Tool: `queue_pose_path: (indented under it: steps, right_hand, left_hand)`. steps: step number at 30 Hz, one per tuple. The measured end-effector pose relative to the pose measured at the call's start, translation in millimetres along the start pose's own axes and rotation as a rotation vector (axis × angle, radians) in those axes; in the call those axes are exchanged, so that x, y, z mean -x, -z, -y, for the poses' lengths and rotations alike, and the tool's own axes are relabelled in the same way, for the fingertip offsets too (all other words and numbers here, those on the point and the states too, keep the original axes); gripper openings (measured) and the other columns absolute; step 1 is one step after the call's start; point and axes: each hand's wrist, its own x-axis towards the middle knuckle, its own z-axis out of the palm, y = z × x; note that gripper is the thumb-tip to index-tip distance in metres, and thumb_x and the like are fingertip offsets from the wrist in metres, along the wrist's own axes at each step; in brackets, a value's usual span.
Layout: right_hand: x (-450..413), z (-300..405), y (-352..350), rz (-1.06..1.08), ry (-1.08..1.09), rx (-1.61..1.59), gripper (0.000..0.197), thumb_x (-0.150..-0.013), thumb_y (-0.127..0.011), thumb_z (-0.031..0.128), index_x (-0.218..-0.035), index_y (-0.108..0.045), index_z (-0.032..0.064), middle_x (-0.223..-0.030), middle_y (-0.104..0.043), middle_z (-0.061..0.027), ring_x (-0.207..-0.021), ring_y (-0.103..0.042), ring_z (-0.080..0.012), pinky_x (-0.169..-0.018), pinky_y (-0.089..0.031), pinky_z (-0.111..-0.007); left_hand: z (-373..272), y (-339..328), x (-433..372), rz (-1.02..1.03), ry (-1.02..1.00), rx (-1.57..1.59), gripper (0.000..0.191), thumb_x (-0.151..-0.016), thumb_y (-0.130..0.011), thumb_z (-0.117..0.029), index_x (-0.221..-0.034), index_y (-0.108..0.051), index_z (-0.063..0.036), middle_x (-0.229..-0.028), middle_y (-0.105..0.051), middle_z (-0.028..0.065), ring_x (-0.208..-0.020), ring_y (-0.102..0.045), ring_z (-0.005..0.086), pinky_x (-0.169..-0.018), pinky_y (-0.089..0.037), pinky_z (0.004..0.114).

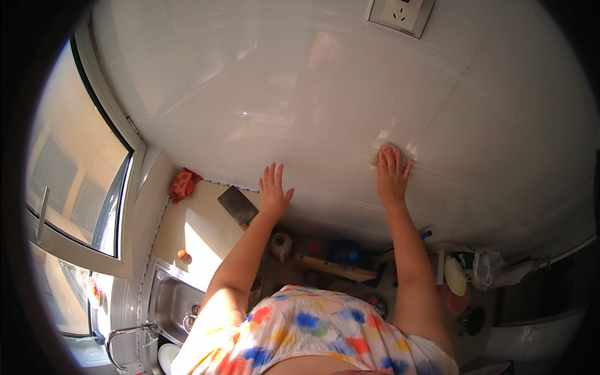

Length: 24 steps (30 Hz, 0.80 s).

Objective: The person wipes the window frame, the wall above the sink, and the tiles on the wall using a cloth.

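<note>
My right hand (393, 176) presses a light, rough-textured cloth or scrubbing pad (375, 160) against the glossy white tiled wall (328, 117), its fingers pointing up. The pad shows at the left side of the fingers, and the rest lies hidden under the hand. To the left, my left hand (274, 190) rests flat on or just in front of the wall with fingers spread and nothing in it. Just below and left of that hand, a dark cleaver (238, 205) lies on the beige counter (173, 234).
A wall socket (401, 16) is at the top. An opened window (79, 154) stands at the left, above a steel sink (176, 300) with a faucet (112, 342). A red cloth (183, 185) lies in the counter corner, an egg-like object (182, 254) nearer the sink. A pale elongated vegetable (454, 276) is at lower right.
</note>
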Motion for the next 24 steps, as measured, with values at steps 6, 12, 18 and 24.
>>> queue_pose_path:
  steps: [6,12,18,24]
  right_hand:
    - [13,-29,0,-0.004,-0.183,0.065,0.061,-0.085,-0.062,0.023,-0.139,-0.036,0.0131,-0.147,-0.026,-0.0057,-0.137,-0.022,-0.0284,-0.106,-0.02,-0.06]
    - [-42,9,2,-0.257,-0.182,-0.165,0.068,-0.086,-0.062,0.028,-0.141,-0.03,0.0048,-0.149,-0.019,-0.0147,-0.136,-0.016,-0.0434,-0.106,-0.016,-0.062]
    - [-99,71,-1,-0.292,-0.097,-0.161,0.065,-0.088,-0.057,0.037,-0.141,-0.034,0.0078,-0.15,-0.02,-0.0117,-0.137,-0.013,-0.0401,-0.107,-0.009,-0.061]
    - [-153,144,11,-0.323,0.027,-0.14,0.058,-0.083,-0.06,0.038,-0.134,-0.046,0.0137,-0.145,-0.034,-0.0011,-0.137,-0.023,-0.0272,-0.111,-0.009,-0.052]
  left_hand:
    - [2,-7,-6,0.001,0.009,-0.01,0.082,-0.075,-0.071,-0.02,-0.143,-0.025,-0.0148,-0.148,-0.022,0.0127,-0.138,-0.016,0.0347,-0.109,-0.016,0.054]
    - [15,-5,-11,-0.015,0.03,-0.017,0.082,-0.075,-0.071,-0.021,-0.143,-0.026,-0.0146,-0.148,-0.022,0.0126,-0.138,-0.017,0.0345,-0.109,-0.016,0.054]
    - [37,3,-17,-0.043,0.039,-0.014,0.081,-0.075,-0.07,-0.022,-0.142,-0.026,-0.014,-0.148,-0.022,0.0124,-0.138,-0.017,0.0348,-0.108,-0.016,0.054]
    - [57,14,-17,-0.049,0.055,0.001,0.081,-0.076,-0.07,-0.02,-0.143,-0.024,-0.0135,-0.149,-0.02,0.0132,-0.138,-0.017,0.0361,-0.108,-0.017,0.055]
